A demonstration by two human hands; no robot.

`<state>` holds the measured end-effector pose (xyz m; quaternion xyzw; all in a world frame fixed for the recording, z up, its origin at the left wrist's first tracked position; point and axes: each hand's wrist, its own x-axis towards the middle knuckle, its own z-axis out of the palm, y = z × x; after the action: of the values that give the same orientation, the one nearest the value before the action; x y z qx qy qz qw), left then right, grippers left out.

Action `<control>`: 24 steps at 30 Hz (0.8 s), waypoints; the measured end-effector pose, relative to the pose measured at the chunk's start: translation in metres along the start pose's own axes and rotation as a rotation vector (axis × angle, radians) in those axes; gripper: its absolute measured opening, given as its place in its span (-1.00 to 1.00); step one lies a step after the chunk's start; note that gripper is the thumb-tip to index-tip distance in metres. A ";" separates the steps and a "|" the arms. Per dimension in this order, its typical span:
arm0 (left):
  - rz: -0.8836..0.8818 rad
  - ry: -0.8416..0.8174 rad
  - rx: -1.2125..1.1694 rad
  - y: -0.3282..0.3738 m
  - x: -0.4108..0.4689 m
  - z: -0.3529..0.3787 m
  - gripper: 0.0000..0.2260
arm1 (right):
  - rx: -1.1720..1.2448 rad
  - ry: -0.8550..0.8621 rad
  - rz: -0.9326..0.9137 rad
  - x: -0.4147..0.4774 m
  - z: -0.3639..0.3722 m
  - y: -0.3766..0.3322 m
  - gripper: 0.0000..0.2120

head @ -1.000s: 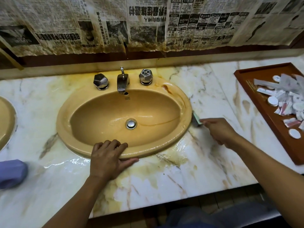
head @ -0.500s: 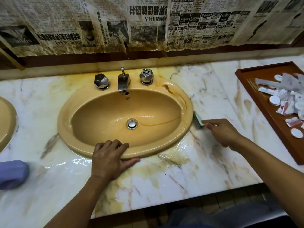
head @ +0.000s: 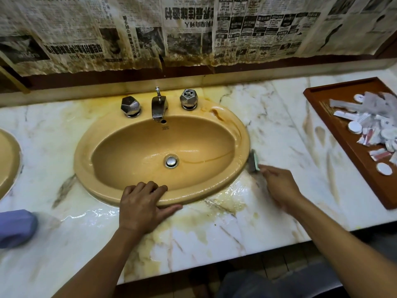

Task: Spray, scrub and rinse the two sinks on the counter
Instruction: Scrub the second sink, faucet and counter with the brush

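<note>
A yellow oval sink (head: 225, 125) sits in the marble counter (head: 214, 233), with a chrome tap (head: 159, 106), two chrome knobs and a chrome drain plug (head: 171, 161). A brown streak runs down its right side. My left hand (head: 144, 206) rests on the sink's front rim, fingers curled over the edge. My right hand (head: 279, 187), blurred, grips a green-and-grey scrub sponge (head: 253, 161) against the sink's right outer rim. The edge of a second yellow sink (head: 8, 160) shows at far left.
A brown tray (head: 335, 117) with several small white toiletry packets lies at the right. A blue object (head: 15, 227) lies on the counter at the front left. Stained newspaper (head: 193, 29) covers the wall behind. Water pools on the counter in front of the sink.
My right hand has kept the sponge at the sink's right rim, shifting it slightly along the edge. My left hand has stayed on the front rim.
</note>
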<state>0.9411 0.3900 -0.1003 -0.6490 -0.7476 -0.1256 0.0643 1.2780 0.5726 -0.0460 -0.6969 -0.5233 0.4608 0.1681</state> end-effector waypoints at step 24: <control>-0.021 0.036 -0.054 -0.002 0.000 0.000 -0.41 | -0.655 -0.013 -0.373 0.082 0.008 -0.127 -0.70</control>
<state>0.9389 0.3894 -0.1006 -0.6402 -0.7494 -0.1582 0.0590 1.2008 0.6929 0.0023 -0.6035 -0.7618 0.2350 0.0138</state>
